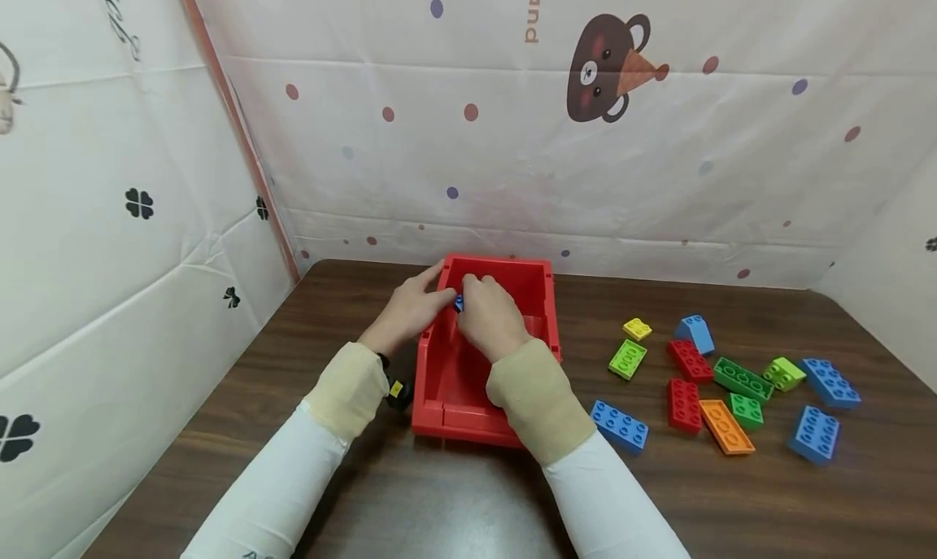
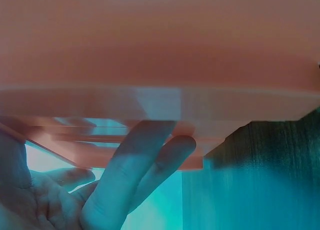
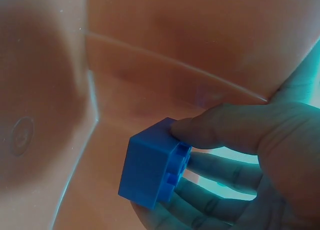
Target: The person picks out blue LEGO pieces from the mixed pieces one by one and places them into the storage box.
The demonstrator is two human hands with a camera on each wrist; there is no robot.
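A red plastic bin [image 1: 468, 419] stands on the table in the head view. Inside its far left part, my right hand [image 1: 492, 319] pinches a blue toy brick [image 3: 145, 165] between thumb and fingers. The right wrist view shows the brick's studs facing the palm, close to the bin's walls. Only a small bit of the brick shows in the head view, beside the knuckles. My left hand [image 1: 413, 308] holds the bin's left wall, thumb over the rim and fingers [image 2: 135, 165] stretched along the outside.
Right of the bin lie several loose bricks, among them a blue one [image 1: 620, 425], a lime one [image 1: 627, 359], a red one [image 1: 684, 406] and an orange one [image 1: 726, 427]. A small black object [image 1: 398, 393] with a yellow mark is by the left wrist. Patterned sheets [image 1: 410, 160] enclose the table.
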